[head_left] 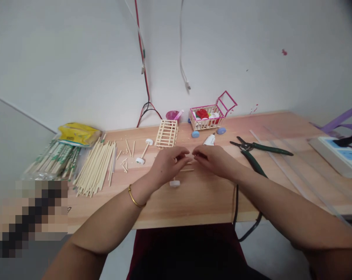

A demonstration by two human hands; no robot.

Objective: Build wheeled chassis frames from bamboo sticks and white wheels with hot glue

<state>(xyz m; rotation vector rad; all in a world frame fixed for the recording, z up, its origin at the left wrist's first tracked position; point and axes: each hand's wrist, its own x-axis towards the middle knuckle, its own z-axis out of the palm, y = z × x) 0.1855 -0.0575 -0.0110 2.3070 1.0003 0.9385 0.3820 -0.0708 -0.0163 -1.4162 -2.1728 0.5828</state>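
My left hand (pixel 171 161), with a gold bangle at the wrist, and my right hand (pixel 212 159) meet over the middle of the table. The fingers of both are curled, fingertips nearly touching; anything between them is too small or hidden to make out. Below them lie a short wooden stick (pixel 187 170) and a white wheel-like piece (pixel 174 183). Just beyond my right hand shows a white glue gun (pixel 210 140), partly covered. A slatted stick frame (pixel 167 134) stands past my left hand, beside a stick axle with white wheels (pixel 145 151).
A small pink-trimmed cart (pixel 206 118) and a purple bowl (pixel 172 115) stand by the wall. Loose sticks (pixel 95 169) and wrapped chopsticks (pixel 51 157) lie left, under a yellow packet (pixel 79 134). Green-handled cutters (pixel 272 149), clear glue sticks (pixel 281 167) and a power strip (pixel 336 155) are right.
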